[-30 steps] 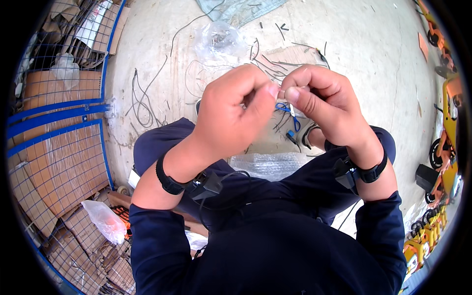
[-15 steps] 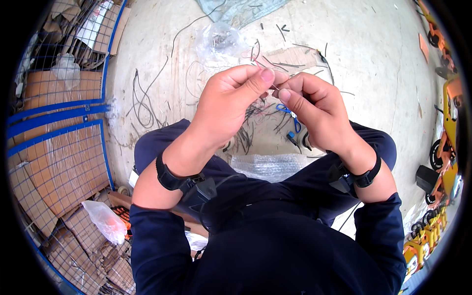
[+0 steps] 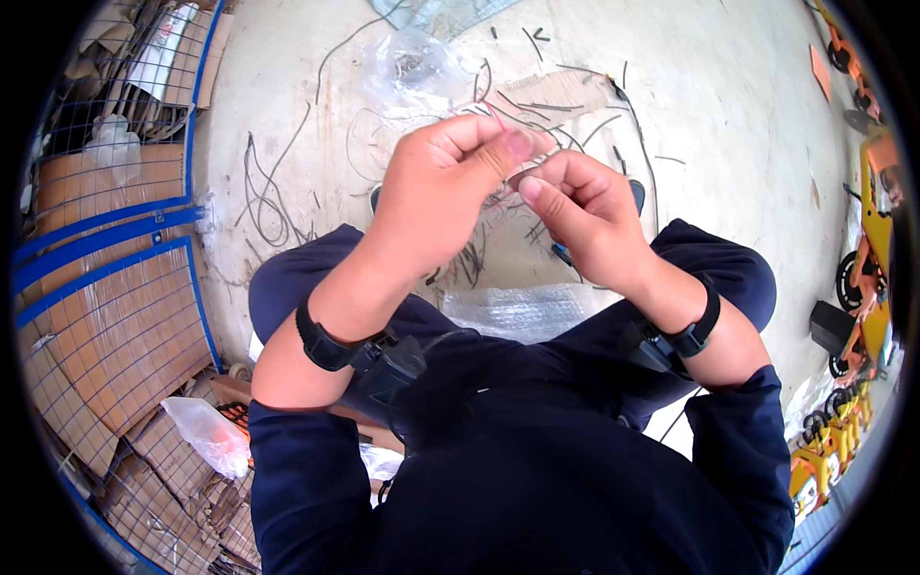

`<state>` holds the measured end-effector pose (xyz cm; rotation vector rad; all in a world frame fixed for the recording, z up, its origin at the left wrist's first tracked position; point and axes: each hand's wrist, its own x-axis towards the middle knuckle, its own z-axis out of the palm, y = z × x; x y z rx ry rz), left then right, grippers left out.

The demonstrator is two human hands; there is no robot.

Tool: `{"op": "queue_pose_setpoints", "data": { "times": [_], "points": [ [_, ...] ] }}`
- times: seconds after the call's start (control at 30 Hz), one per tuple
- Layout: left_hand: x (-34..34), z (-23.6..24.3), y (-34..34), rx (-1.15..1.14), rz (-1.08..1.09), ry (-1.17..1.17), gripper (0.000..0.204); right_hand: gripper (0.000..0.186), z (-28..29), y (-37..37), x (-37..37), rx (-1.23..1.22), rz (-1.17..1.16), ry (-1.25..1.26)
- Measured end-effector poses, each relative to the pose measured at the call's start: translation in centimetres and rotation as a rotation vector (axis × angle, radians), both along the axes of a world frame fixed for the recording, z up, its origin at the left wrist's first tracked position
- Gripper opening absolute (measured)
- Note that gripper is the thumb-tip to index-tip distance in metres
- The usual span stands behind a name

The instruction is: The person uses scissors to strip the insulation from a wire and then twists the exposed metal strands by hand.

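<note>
My left hand (image 3: 436, 182) is closed in a pinch on a thin red wire (image 3: 495, 116), whose free part sticks up past the fingertips. Close beside it, my right hand (image 3: 586, 213) has thumb and index finger pressed together; what lies between them is too small and hidden to make out. Both hands are raised above a scatter of dark wire scraps (image 3: 470, 264) on the floor between my legs. A blue tool (image 3: 563, 252) shows partly from behind my right hand.
A clear plastic bag (image 3: 407, 67) and a piece of cardboard (image 3: 551, 96) lie ahead with loose cables. Bubble wrap (image 3: 517, 311) is near my lap. At left stands a blue mesh cage (image 3: 101, 225) with cardboard; yellow-orange wheeled items (image 3: 872, 278) line the right.
My right hand has moved slightly left and down, its fingertips now lower beside the left hand's. It now covers the blue scissors seen before. The view has shifted a little.
</note>
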<state>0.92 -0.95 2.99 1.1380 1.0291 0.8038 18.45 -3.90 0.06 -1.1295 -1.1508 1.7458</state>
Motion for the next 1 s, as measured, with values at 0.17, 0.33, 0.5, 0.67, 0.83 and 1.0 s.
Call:
{"op": "queue_pose_setpoints", "data": {
  "times": [0.17, 0.33, 0.5, 0.67, 0.83, 1.0],
  "points": [
    [-0.8, 0.4, 0.3, 0.13, 0.007, 0.181, 0.021, 0.034, -6.7, 4.6, 2.2, -0.095, 0.019, -0.017],
    [-1.1, 1.9, -0.1, 0.233, -0.064, 0.406, 0.016, 0.041, -24.5, 7.9, 10.3, -0.171, 0.152, -0.983],
    [-1.7, -0.8, 0.9, 0.115, -0.053, 0.516, 0.014, 0.039, -36.5, 1.3, 10.8, -0.201, 0.27, -1.332],
    [-1.9, -1.8, 1.4, -0.259, 0.036, 0.43, 0.018, 0.045, -39.1, -0.9, 7.8, -0.157, 0.152, -1.447],
    [-1.8, -3.4, 0.6, -0.415, -0.103, 0.083, 0.022, 0.041, -39.8, -0.8, 7.2, -0.175, 0.232, -1.416],
    [0.2, -3.2, 0.2, -0.425, -0.183, 0.141, 0.025, 0.035, -40.8, -1.1, 8.1, -0.078, 0.225, -1.396]
  ]
}}
